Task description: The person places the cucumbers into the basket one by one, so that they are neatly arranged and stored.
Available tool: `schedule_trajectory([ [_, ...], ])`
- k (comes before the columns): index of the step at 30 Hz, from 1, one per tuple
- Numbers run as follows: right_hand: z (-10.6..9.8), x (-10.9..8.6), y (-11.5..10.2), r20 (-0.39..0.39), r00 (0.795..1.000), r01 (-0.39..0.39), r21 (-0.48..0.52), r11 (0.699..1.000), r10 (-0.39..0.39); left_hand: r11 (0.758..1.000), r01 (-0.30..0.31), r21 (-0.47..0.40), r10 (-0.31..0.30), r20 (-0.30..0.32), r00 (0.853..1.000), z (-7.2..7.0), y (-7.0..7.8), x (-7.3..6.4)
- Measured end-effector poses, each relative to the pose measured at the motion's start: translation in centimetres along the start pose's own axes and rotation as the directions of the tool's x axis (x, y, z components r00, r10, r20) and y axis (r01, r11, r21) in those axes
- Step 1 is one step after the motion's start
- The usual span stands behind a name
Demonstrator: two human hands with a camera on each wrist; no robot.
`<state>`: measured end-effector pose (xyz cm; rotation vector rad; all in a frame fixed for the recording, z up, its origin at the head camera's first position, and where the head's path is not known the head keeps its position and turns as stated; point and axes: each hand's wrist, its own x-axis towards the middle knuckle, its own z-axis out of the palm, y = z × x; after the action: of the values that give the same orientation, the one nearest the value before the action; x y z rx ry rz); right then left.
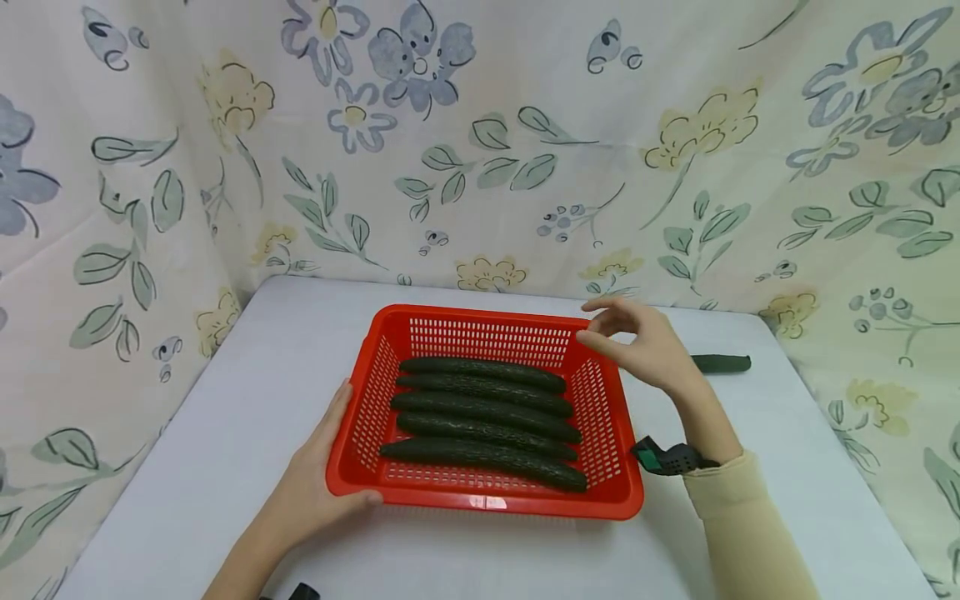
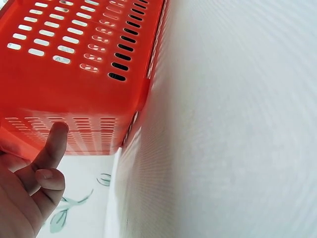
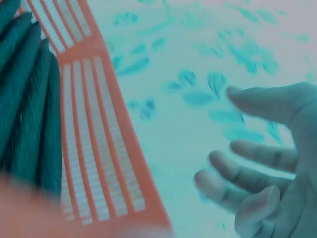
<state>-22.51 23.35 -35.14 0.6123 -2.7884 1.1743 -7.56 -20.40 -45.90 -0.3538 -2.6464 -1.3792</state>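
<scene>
A red plastic basket (image 1: 487, 502) with slotted walls stands on the white table. Several dark green cucumbers (image 1: 480, 406) lie side by side in it. At the basket's near left corner is my left hand (image 1: 318, 475), fingers along the outer left wall and thumb by the front rim. In the left wrist view, loosely bent fingers (image 2: 57, 141) lie close to the slotted wall. My right hand (image 1: 637, 337) is raised over the basket's back right corner, thumb and fingers apart and holding nothing. Another cucumber (image 1: 722, 364) lies on the table, partly hidden behind that hand.
The white table (image 1: 285, 350) extends around the basket on all sides. A floral curtain (image 1: 480, 208) hangs behind it and at both sides. On my right wrist is a dark strap (image 1: 667, 458), close to the basket's right rim.
</scene>
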Motion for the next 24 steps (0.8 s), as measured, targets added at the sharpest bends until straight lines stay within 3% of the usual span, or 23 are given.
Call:
schedule_trajectory([
  [5, -1.9, -1.9, 3.6, -0.140, 0.988, -0.058, 0.039, 0.998, 0.063, 1.000, 0.023, -0.020, -0.023, 0.006, 1.000, 0.0, 0.0, 0.0],
  [12, -3.2, -3.7, 8.3, -0.288, 0.945, -0.126, 0.122, 0.984, 0.157, 1.000, 0.024, -0.013, -0.023, 0.006, 1.000, -0.1, 0.0, 0.0],
  [19, -4.1, -5.0, 11.3, -0.337, 0.905, -0.206, 0.185, 0.961, 0.259, 1.000, 0.027, 0.001, -0.027, 0.004, 1.000, 0.1, 0.0, 0.0],
  [24, -4.3, -5.7, 13.2, -0.355, 0.881, -0.272, 0.165, 0.948, 0.314, 1.000, 0.027, 0.000, -0.027, 0.010, 1.000, 0.1, 0.1, 0.0],
])
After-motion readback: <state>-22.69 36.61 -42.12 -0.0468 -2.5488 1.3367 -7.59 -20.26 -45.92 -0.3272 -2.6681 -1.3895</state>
